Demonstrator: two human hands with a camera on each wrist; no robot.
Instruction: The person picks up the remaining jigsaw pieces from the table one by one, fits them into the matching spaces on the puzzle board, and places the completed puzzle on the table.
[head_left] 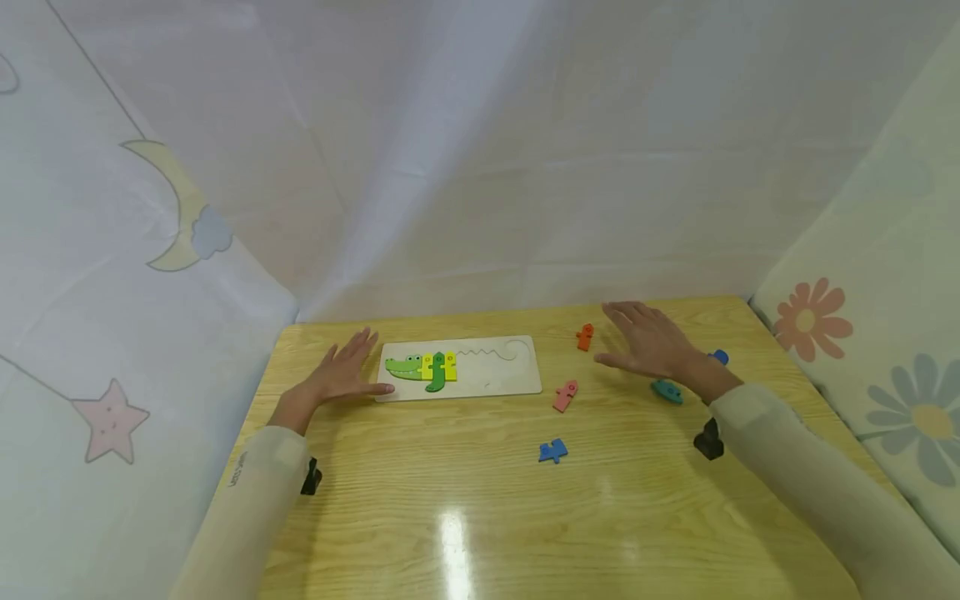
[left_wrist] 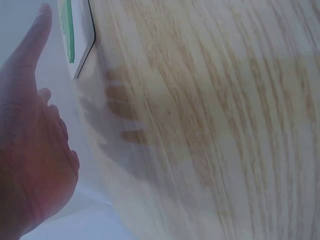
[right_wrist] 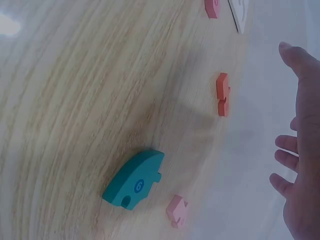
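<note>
Pale cloth walls stand around the wooden table. A moon is at the upper left of the frame, a star at the lower left, and a red flower at the right.

Loose puzzle bits lie right of the middle: an orange piece, a pink piece under it, and a blue piece lower down. Farther right are a teal piece and a dark blue piece, partly behind the right wrist. A pale pink piece shows at the bottom of the right wrist view.

The puzzle board lies in the middle. Its left part has a crocodile head, then yellow and green pieces. Its right part shows a wavy line.

The left hand is spread, its thumb over the board's left end; I can't tell if it touches. The right hand has straight, spread fingers, above the table at the right.
</note>
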